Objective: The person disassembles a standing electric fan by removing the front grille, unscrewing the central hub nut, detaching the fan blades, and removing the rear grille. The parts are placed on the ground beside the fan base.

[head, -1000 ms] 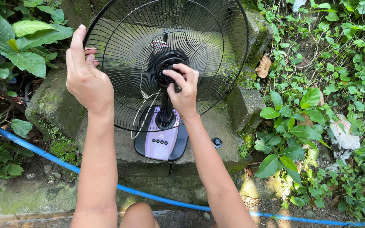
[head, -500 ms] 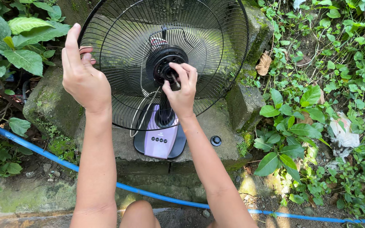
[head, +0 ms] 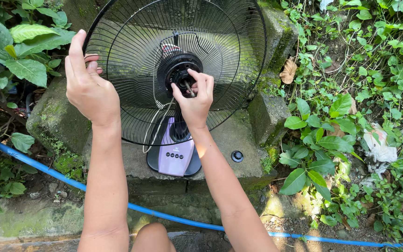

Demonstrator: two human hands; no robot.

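Left hand (head: 88,86) grips the fan guard (head: 131,70) rim; right hand (head: 194,98) pinches the motor shaft (head: 188,88) — blue hose (head: 47,168) (below), small black cap (head: 237,156) on the stone block (head: 267,116).

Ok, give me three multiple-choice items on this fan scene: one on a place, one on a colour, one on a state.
1. Where is the small black cap?
A. on the stone slab, right of the fan base
B. on the blue hose
C. among the leaves

2. What colour is the fan base's button panel?
A. red
B. lilac
C. green

3. How does the fan's rear grille stand?
A. lying flat
B. folded shut
C. upright, with no blades on it

Answers:
1 A, the cap lies on bare stone beside the base.
2 B, the panel is pale purple.
3 C, the left hand grips its rim and the right hand fingers the bare motor hub.
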